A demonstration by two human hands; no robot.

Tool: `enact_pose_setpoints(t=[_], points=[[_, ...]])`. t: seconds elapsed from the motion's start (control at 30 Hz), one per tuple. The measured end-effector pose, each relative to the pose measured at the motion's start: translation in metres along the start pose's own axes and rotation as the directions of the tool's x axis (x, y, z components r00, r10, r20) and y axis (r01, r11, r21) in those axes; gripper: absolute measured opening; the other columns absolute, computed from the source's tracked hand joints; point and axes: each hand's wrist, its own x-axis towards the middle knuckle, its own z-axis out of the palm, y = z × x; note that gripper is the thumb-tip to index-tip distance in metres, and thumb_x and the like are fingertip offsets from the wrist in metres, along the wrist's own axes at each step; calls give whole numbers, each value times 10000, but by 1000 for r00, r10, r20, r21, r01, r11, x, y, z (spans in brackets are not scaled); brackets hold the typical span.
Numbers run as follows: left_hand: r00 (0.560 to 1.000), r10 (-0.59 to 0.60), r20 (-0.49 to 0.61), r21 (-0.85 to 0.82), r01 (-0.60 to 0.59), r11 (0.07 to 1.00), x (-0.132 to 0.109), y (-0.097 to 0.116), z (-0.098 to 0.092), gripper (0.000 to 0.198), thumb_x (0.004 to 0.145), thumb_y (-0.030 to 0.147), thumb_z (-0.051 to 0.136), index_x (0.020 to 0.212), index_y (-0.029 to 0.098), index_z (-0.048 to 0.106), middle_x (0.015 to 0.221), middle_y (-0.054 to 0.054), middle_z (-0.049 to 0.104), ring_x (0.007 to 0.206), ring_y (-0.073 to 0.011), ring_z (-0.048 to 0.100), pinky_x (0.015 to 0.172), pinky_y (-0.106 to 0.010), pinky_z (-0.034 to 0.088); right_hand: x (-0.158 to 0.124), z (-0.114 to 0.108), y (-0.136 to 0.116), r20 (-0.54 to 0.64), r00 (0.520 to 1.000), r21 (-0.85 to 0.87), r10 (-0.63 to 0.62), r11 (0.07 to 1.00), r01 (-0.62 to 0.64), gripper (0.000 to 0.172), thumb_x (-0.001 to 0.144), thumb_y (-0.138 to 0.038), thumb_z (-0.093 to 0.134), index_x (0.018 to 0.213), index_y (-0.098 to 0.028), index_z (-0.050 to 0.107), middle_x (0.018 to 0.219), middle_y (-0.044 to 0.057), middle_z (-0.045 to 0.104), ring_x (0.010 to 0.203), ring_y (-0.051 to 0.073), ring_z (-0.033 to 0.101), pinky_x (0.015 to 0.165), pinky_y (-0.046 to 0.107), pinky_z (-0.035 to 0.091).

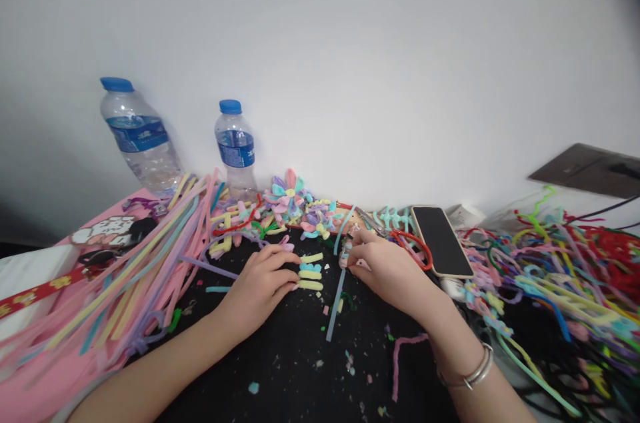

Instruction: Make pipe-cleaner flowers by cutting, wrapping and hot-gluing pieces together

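My left hand rests on the black table top, fingers curled over a small row of short yellow and blue pipe-cleaner pieces. Just to the right, my right hand is pinched round the upper end of a light blue pipe cleaner that lies down the table. A silver bangle sits on the right wrist.
Two water bottles stand against the white wall. Long pastel pipe cleaners lie on pink packaging at the left. Finished pipe-cleaner flowers lie at the back. A phone and a tangled pile of pipe cleaners are at the right.
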Motion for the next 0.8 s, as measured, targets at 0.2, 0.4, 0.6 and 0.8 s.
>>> enact_pose_setpoints(t=[0.2,0.4,0.6,0.8], points=[[1000,-3,16,-13,3,1000,1,0,-2,101,822,113,677,815,209,706,1101,-26,686,1113,-270,519,897,-409,396,-5,-10,12,-37,999,6,26,1000,-25,196,876,-171,551,710,-181,655,909,29,594,766,136,589,654,234,367],[1000,21,4,-6,-21,1000,4,3,-8,61,792,159,724,836,198,707,1103,-43,686,1110,-281,526,895,-416,410,-8,-15,11,39,999,4,34,999,-35,318,921,-242,502,629,-159,597,824,38,601,710,131,570,641,244,347],[997,60,-46,9,-59,998,5,9,-16,101,880,200,616,838,196,707,1090,-62,683,1111,-269,525,941,-430,415,-10,-8,4,128,990,18,-54,998,53,228,883,-159,517,680,-153,620,842,42,598,697,121,562,613,231,342],[995,71,-72,35,-68,997,12,13,-28,177,909,207,546,889,215,722,1118,-72,679,1088,-259,555,936,-431,447,-13,-5,6,162,987,16,0,1000,-2,135,777,-140,638,646,-166,616,708,18,607,666,144,576,561,237,305]])
